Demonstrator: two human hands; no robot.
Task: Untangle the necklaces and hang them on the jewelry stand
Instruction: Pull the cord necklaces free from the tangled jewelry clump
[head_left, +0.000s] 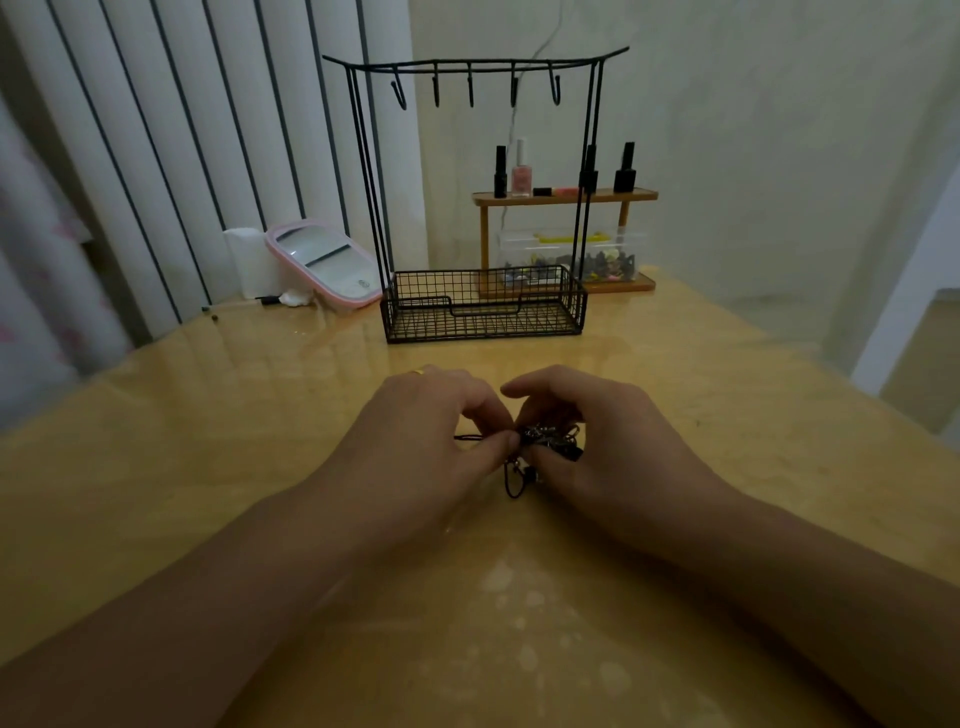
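left hand (426, 441): fingers curled, thumb and forefinger pinching the left side of the necklace tangle; gold ring (417, 372) on one finger.
right hand (597, 441): fingers curled over the right side of the tangle, pinching it; forefinger raised above the clump.
necklace tangle (548, 436): small knotted clump of dark cord and silvery chain, held between both hands around mid-bench, just above the surface; thin black cord (467, 439) showing under the left fingers; short loop (514, 483) hanging below the clump toward the near edge, touching the bench or nearly so, cannot tell.
jewelry stand (483, 306): black wire, upright toward the far edge, well apart from the hands; mesh basket base, tall posts, top bar with five hooks (470, 91), nothing on them.
bench (727, 415): glossy yellowish wood-look top, pale blotches near the near edge.
wooden shelf (563, 197): behind the stand at the far edge; nail polish bottles (519, 169) upright on top, one tube lying flat.
clear box (602, 260): on the shelf's lower tier, small mixed items inside, too small to tell.
pink-rimmed mirror (324, 267): far left corner, tilted back.
white container (249, 262): just left of the mirror.
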